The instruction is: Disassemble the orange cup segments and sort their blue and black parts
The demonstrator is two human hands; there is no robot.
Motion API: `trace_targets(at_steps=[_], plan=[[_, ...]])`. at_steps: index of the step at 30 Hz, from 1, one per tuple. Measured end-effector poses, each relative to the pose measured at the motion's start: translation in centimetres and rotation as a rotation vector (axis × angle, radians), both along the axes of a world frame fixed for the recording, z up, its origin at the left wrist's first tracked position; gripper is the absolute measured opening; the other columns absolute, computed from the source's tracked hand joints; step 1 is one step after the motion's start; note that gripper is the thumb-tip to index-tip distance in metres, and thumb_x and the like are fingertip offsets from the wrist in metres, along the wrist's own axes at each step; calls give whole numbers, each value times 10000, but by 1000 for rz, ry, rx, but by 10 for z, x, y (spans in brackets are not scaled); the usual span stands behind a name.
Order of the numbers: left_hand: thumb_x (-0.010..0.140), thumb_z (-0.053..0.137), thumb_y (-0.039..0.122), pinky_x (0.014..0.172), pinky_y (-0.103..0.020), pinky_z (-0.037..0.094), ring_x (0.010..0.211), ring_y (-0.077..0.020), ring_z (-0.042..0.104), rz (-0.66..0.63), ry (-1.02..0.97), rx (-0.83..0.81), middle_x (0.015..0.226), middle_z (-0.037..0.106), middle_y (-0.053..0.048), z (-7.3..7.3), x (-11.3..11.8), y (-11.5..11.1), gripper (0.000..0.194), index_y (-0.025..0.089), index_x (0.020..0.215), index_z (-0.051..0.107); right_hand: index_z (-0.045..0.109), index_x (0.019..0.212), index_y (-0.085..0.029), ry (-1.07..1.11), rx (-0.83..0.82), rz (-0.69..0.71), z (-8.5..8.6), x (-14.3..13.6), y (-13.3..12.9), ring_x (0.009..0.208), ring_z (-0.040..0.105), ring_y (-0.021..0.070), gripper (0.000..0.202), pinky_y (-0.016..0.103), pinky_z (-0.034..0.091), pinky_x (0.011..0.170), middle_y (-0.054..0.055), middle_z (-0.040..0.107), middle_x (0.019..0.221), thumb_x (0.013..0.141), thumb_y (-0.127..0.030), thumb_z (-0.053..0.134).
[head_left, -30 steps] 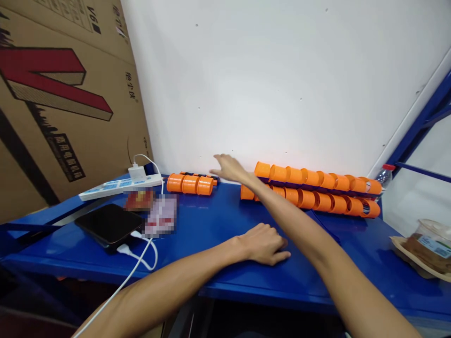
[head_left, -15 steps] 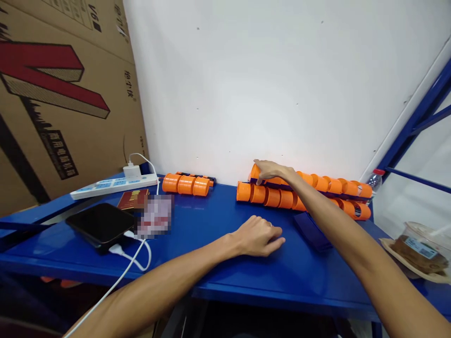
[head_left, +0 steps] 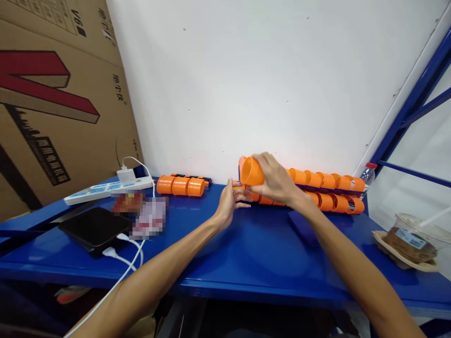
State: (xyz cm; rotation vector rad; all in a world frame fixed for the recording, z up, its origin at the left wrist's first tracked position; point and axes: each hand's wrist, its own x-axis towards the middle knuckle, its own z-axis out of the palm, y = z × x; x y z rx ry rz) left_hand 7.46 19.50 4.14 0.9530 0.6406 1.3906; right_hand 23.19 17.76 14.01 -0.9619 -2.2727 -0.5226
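Observation:
My right hand [head_left: 276,180] is closed on an orange plastic cup [head_left: 252,172] at the left end of the upper row. The cup is tilted, its round opening facing left and toward me. My left hand [head_left: 227,204] is open beside the left end of the lower row of orange cups [head_left: 326,202], fingers apart and pointing right. Whether its fingertips touch that row I cannot tell. The rest of the upper row of orange cups [head_left: 312,179] extends to the right behind my right hand, along the wall.
Three orange cups [head_left: 180,186] lie farther left. Also on the blue table [head_left: 211,263] are a power strip [head_left: 109,188], a black device [head_left: 93,227] with white cables, a dark blue flat object [head_left: 303,227], a drink cup [head_left: 412,239] and a bottle [head_left: 368,174]. A cardboard box [head_left: 70,94] stands left.
My left hand has risen from the tabletop to the left end of the cup rows and opened. My right hand has tilted the end cup toward me. The view has shifted slightly.

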Motion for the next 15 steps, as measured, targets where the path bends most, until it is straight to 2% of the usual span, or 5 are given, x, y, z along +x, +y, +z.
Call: trace_targets(at_steps=[5,8,10,13,15], plan=[[835,707,699,589,-276,547,682,-192,706,-93,-17,6,823,731,-57,10,-15,1,544,171,967,682,492,1430,-122,-233,100,97,-51,-6,-38,1222,552,358,593,517,487,1022,232,588,1339,874,-189,687],[721,876,575,629,-250,521,649,-146,645,-104,-15,52,747,693,-15,11,-14,-4,467,159,830,693,559,1391,-125,-213,123,234,-63,-7,-43,1184,586,342,536,504,488,1016,215,636,1286,934,-368,697],[701,892,575,655,-254,512,665,-144,628,-91,-11,71,750,699,-23,10,-9,-9,473,150,802,710,641,1261,-148,5,103,297,-64,-1,-39,1107,626,298,423,445,501,984,170,685,1188,983,-466,632],[738,850,623,724,-277,514,787,-188,663,-67,52,120,894,759,-81,8,-1,-13,530,131,923,781,683,941,-181,411,-23,108,-65,14,-26,867,655,212,281,335,492,828,89,717,920,1058,-342,484],[769,816,647,767,-292,510,869,-216,674,-26,112,147,975,773,-102,4,2,-12,572,126,1006,798,664,815,-185,501,-193,-39,-69,23,-15,715,619,172,288,294,439,714,44,696,777,1037,-281,508]])
